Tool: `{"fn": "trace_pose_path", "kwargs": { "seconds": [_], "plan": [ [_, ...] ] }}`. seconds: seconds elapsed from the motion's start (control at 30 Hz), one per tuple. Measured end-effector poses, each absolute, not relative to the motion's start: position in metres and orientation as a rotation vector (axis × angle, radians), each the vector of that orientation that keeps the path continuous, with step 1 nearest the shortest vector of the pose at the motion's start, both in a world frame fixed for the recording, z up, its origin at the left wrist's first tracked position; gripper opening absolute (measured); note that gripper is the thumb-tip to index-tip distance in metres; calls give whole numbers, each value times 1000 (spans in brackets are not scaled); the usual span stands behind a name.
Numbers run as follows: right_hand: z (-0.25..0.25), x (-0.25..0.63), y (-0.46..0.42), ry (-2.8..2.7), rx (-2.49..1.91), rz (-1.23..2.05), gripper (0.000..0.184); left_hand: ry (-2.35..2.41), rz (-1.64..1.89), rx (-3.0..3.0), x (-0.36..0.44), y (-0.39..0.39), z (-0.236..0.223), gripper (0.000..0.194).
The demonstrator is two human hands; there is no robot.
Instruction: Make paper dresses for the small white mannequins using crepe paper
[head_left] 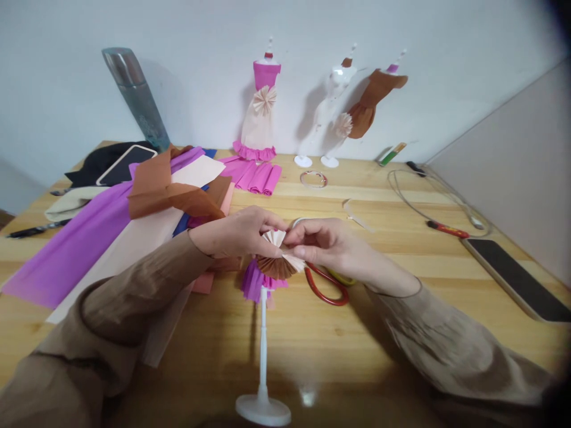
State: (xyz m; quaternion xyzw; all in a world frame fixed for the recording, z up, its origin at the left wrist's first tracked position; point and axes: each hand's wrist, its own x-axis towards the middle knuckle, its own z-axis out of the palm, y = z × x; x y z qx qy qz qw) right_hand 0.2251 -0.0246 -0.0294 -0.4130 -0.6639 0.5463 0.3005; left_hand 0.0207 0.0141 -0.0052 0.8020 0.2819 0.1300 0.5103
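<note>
Near the middle of the table, my left hand [243, 232] and my right hand [328, 244] pinch a pleated paper rosette [276, 264] of cream and brown folds from either side. Just behind and below it are purple and magenta ruffles [253, 280] on a small dress form. The form's white stand [263, 404] points toward me, its round base at the near edge of view. My hands and the rosette hide most of the form's body. Red-handled scissors [328, 291] lie on the table by my right hand, partly covered by it.
Crepe paper sheets [98, 226] in purple, brown and cream pile up at the left. Against the wall stand a pink-dressed form [266, 77], a bare white form [330, 98] and a brown-dressed form [363, 113]. A bottle [138, 98], cable [413, 199] and phone [517, 276] are around the edges.
</note>
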Motion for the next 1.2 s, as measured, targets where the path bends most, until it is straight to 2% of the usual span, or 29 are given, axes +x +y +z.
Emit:
{"fn": "trace_pose_path", "kwargs": {
  "seconds": [0.23,0.5,0.63,0.83,0.97,1.2],
  "plan": [
    [-29,228,-22,-1803,-1128,1495,16,660,281,1910,19,17,-7,21],
    [-43,216,-25,-1438,-1122,1439,19,685,308,1906,24,14,-10,18],
    [-45,209,-28,-1340,-1098,1431,22,725,303,1911,24,15,-11,26],
    [-38,207,-31,-1576,-1076,1323,22,692,343,1858,29,14,-15,27],
    [-39,204,-29,-1701,-1082,1163,12,672,374,1816,32,12,-17,26],
    [-43,207,-25,-1594,-1166,1198,14,729,326,1747,26,11,-9,28]
  ]
}}
